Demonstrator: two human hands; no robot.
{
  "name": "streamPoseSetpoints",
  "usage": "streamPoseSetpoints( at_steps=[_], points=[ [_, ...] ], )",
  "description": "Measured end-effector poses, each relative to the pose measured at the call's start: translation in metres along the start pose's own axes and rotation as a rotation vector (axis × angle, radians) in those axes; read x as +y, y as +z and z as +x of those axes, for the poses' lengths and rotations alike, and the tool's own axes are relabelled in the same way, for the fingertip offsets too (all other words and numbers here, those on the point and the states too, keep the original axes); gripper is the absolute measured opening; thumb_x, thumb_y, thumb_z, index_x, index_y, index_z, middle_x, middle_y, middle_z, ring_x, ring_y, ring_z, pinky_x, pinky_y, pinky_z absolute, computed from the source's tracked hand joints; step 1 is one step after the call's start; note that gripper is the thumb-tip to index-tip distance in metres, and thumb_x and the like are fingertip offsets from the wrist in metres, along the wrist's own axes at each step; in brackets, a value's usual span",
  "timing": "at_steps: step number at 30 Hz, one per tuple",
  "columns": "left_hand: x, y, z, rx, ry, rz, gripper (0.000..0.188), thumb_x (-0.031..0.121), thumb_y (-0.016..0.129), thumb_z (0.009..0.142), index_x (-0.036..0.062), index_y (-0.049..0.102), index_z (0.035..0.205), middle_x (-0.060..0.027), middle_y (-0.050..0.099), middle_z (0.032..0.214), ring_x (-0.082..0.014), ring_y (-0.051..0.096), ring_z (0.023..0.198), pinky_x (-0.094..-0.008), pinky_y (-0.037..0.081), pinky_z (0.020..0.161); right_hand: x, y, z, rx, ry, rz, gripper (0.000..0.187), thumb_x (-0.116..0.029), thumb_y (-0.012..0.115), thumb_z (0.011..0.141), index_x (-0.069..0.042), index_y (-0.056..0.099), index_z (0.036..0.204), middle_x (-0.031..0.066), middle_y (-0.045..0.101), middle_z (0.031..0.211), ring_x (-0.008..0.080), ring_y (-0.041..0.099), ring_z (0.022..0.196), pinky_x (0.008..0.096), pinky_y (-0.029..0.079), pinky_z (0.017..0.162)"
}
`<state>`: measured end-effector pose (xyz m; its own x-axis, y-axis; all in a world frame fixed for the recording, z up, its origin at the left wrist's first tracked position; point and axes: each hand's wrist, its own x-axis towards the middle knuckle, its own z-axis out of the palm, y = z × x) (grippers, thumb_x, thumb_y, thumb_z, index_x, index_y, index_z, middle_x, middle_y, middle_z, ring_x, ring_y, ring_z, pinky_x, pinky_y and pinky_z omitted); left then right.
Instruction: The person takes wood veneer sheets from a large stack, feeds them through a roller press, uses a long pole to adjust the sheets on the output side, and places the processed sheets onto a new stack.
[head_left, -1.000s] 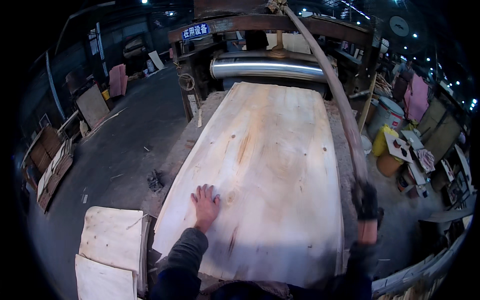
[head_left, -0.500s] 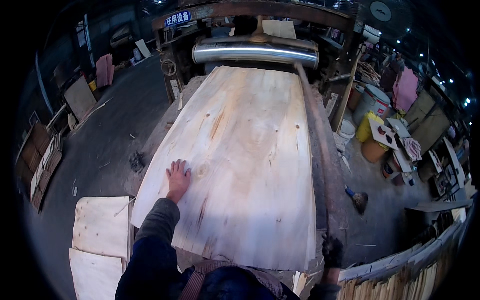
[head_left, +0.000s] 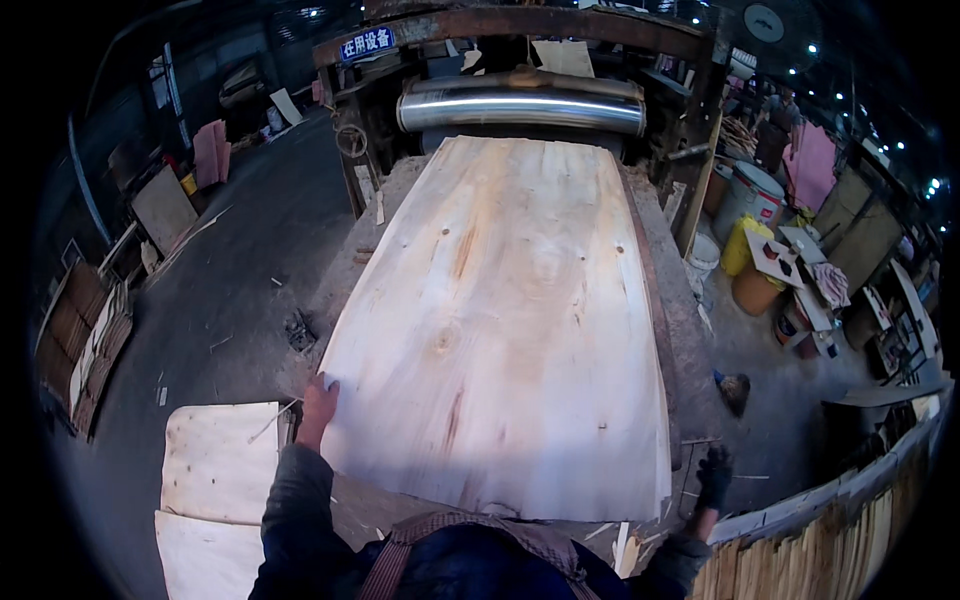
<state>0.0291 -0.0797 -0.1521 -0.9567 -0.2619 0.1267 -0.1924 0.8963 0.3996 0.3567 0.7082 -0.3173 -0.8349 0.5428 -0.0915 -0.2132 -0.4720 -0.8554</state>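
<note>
A large pale wood veneer sheet (head_left: 500,330) with knots and brown streaks lies on top of a stack in front of me, its far end close to a shiny metal roller (head_left: 522,108). At its near left edge my left hand (head_left: 318,410) is bare, with its fingers closed around the rim. My right hand (head_left: 713,478) wears a dark glove and hangs off the near right corner, fingers apart, with nothing in it. Along the right side of the stack lies a long brown bar (head_left: 652,290), partly hidden by the sheet.
Smaller veneer pieces (head_left: 222,460) lie at my near left. Upright veneer strips (head_left: 810,545) fill the near right. A brush (head_left: 735,392), a white bucket (head_left: 703,252) and a drum (head_left: 750,192) stand along the right. Another person (head_left: 778,125) stands far right. A rusty frame (head_left: 530,22) spans the roller.
My left hand has moved from flat on the sheet to its left edge. The right hand has let go of the brown bar and shifted right. The view has shifted slightly.
</note>
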Motion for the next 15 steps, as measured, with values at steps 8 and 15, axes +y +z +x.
streamPoseSetpoints(
  at_steps=[8, 15],
  points=[
    [-0.031, -0.037, 0.024, -0.283, 0.246, -0.665, 0.043, 0.002, 0.059, 0.072, -0.006, 0.049, 0.114, -0.0152, 0.062, 0.096, -0.0203, 0.061, 0.087, -0.031, 0.047, 0.076, -0.071, 0.392, -0.11, -0.409, 0.208, -0.16, 0.038, -0.023, 0.051, 0.088, 0.002, 0.047, 0.116, 0.0134, 0.059, 0.102, 0.0216, 0.058, 0.09, 0.0383, 0.048, 0.082],
    [0.04, -0.135, 0.009, -0.592, 0.097, -1.214, 0.037, -0.007, 0.048, 0.077, -0.0053, 0.051, 0.114, -0.0114, 0.062, 0.099, -0.0156, 0.06, 0.086, -0.0265, 0.047, 0.077, 0.085, 0.409, -0.201, -0.503, 0.58, -0.181, 0.028, -0.015, 0.05, 0.088, 0.002, 0.054, 0.109, 0.0124, 0.059, 0.104, 0.0177, 0.056, 0.093, 0.0279, 0.045, 0.08]
  ],
)
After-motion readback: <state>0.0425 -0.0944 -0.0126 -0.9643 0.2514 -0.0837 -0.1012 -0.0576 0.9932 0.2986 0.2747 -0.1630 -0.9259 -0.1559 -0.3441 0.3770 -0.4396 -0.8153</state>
